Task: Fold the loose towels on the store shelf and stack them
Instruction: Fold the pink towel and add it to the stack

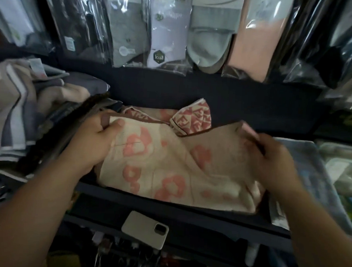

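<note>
The left hand [92, 146] grips the far edge of a cream, pink-flowered terry towel [168, 170] lying between the hands, while the right hand [272, 160] pinches its raised corner.

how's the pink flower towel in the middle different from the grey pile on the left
The pink flower towel is cream with pink flowers; the grey pile is grey and beige, striped. The left hand and right hand grip the pink flower towel's far corners; no hand holds the grey pile. The pink flower towel lies partly folded; the grey pile is heaped and crumpled. Both lie on the dark shelf.
</note>
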A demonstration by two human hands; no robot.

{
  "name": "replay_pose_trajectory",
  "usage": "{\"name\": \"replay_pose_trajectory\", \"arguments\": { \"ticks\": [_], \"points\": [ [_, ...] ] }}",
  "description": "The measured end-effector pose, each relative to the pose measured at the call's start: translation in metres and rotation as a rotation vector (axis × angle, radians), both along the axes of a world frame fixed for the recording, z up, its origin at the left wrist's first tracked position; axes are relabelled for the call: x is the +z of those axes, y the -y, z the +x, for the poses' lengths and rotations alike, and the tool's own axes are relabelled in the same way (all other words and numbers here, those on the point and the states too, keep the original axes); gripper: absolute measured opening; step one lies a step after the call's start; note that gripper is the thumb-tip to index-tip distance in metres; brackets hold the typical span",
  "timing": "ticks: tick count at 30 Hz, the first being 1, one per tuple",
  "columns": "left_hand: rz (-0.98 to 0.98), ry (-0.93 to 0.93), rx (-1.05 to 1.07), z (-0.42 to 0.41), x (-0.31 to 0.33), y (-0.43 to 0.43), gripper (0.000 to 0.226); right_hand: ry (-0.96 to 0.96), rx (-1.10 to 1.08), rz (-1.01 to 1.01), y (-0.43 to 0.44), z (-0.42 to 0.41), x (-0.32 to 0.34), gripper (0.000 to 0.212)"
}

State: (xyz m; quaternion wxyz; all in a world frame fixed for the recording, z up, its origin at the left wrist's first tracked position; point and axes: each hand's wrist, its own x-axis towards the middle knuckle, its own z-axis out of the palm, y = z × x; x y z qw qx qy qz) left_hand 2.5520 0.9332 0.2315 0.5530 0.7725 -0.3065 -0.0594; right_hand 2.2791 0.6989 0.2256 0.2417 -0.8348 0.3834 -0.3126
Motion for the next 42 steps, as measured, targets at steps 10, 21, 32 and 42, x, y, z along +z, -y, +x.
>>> {"name": "replay_pose_trajectory", "arguments": {
  "ticks": [10,21,32,42],
  "points": [
    [-0.165,-0.338,-0.198,0.018,0.065,-0.014,0.034,0.111,-0.039,0.268,0.008,-0.09,0.098,0.012],
    [0.393,0.056,-0.049,0.051,-0.027,0.084,0.025,-0.387,-0.436,0.066,0.082,-0.041,0.018,0.037],
    [0.304,-0.156,-0.093,0.0,-0.04,0.026,0.012,-0.728,0.307,-0.085,-0.022,0.032,-0.045,0.071],
    [-0.026,-0.471,-0.082,-0.01,-0.045,0.015,0.023,-0.81,0.357,-0.028,-0.042,0.035,-0.086,0.083]
  ]
}}
